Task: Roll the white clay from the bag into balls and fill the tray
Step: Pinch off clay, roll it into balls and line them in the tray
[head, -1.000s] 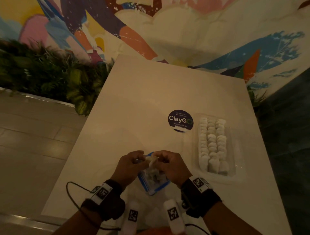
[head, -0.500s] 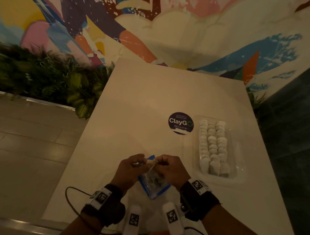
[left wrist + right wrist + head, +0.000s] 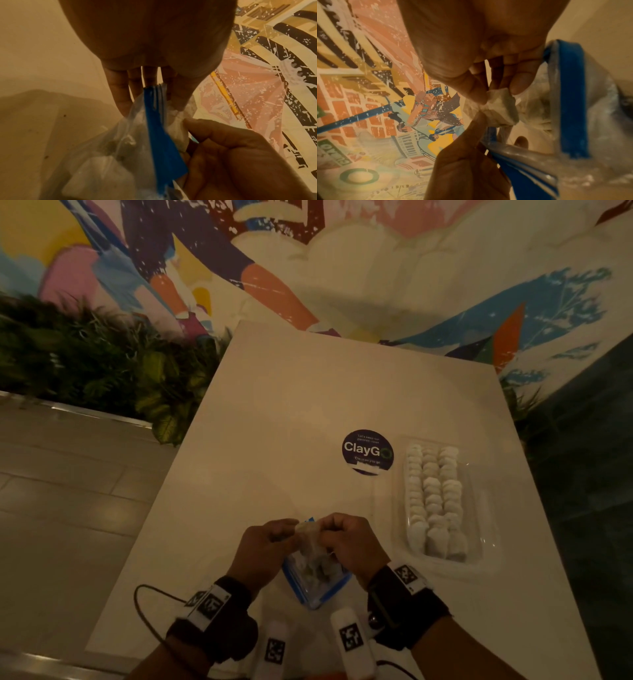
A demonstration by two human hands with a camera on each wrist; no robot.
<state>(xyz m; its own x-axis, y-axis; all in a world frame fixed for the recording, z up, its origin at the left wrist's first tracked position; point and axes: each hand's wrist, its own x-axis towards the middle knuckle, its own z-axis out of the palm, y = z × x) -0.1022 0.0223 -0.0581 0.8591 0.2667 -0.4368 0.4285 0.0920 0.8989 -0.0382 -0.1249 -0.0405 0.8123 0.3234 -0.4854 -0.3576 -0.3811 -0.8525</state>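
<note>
A small lump of white clay [image 3: 500,106] is being pinched at the mouth of the bag [image 3: 315,571], right where the two hands are meeting above the near edge of the table [image 3: 274,412]. In the right wrist view the right hand [image 3: 349,542] is squeezing the lump between thumb and fingertips [image 3: 517,86], while the left hand [image 3: 265,547] is coming in from below and gripping the bag's top just beside it. The left wrist view is showing the left fingers [image 3: 120,94] curled round the clear plastic and its blue zip strip [image 3: 161,128], with the right hand [image 3: 240,162] close against the other side of the opening. The bag is hanging down between the wrists toward the person, and more pale chunks of clay are showing through its clear wall; whether its bottom corner is touching the table I cannot tell.

To the right, well apart from the hands, a clear plastic tray [image 3: 486,508] is lying on the table with three rows of white clay balls [image 3: 433,501] packed along it, running from near to far. Just left of the tray's far end a round dark sticker [image 3: 367,451] is reading "ClayGo". Beyond the table's far edge a painted mural [image 3: 342,268] is covering the wall, and green plants [image 3: 102,371] are standing to the far left.
</note>
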